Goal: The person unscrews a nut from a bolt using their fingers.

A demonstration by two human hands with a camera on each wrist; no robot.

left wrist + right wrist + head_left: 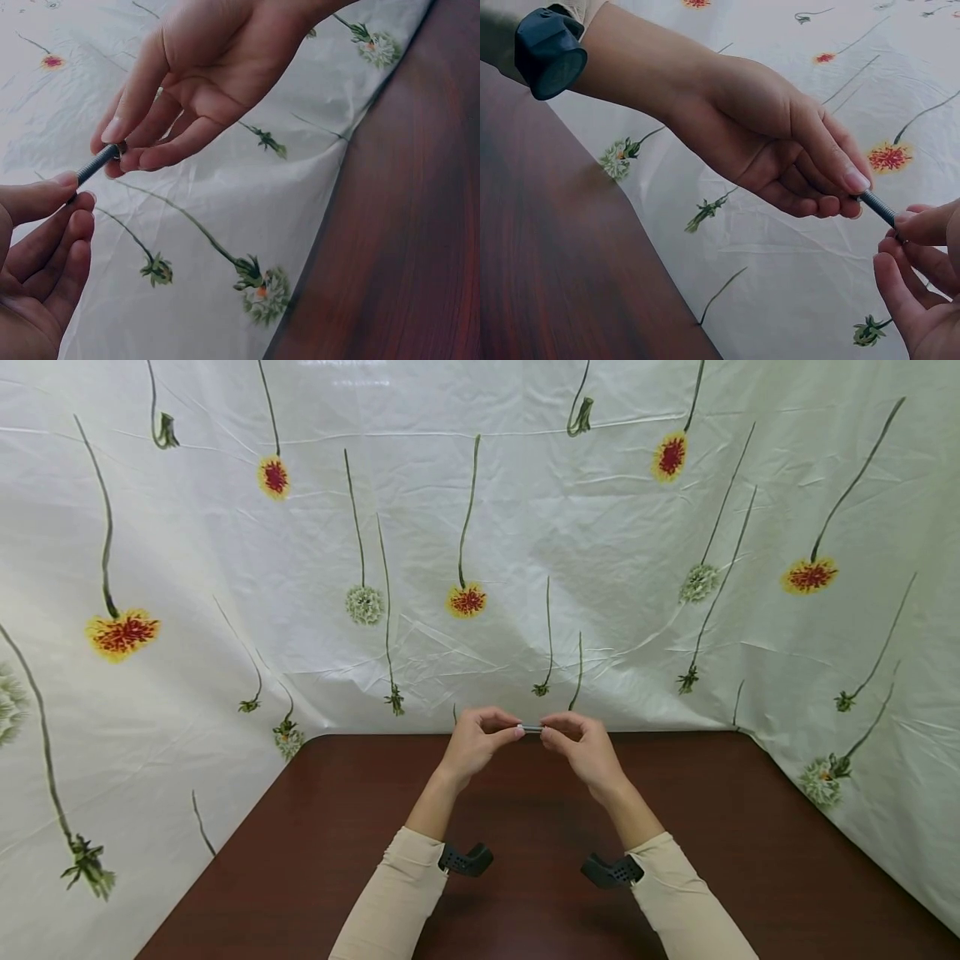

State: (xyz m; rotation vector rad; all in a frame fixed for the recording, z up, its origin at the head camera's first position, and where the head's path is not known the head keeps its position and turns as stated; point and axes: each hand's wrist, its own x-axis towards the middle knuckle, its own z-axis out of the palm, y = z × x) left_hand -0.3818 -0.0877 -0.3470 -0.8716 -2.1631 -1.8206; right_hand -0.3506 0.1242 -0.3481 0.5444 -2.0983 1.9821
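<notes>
A grey threaded metal bolt (532, 728) (96, 165) (879, 208) is held in the air between both hands, above the far part of the table. My left hand (472, 745) (45, 262) pinches one end between thumb and fingers. At the other end, the thumb and fingers of my right hand (587, 748) (930, 277) grip it. In the left wrist view a small dark piece shows at the right hand's end; whether it is a nut or the bolt's head, I cannot tell. Fingertips hide both ends.
Below the hands lies a dark reddish-brown table (337, 827). A white cloth (420, 527) printed with flowers hangs behind the table and along its sides. Each wrist carries a black camera band (465, 860) at the edge of a beige sleeve (397, 893).
</notes>
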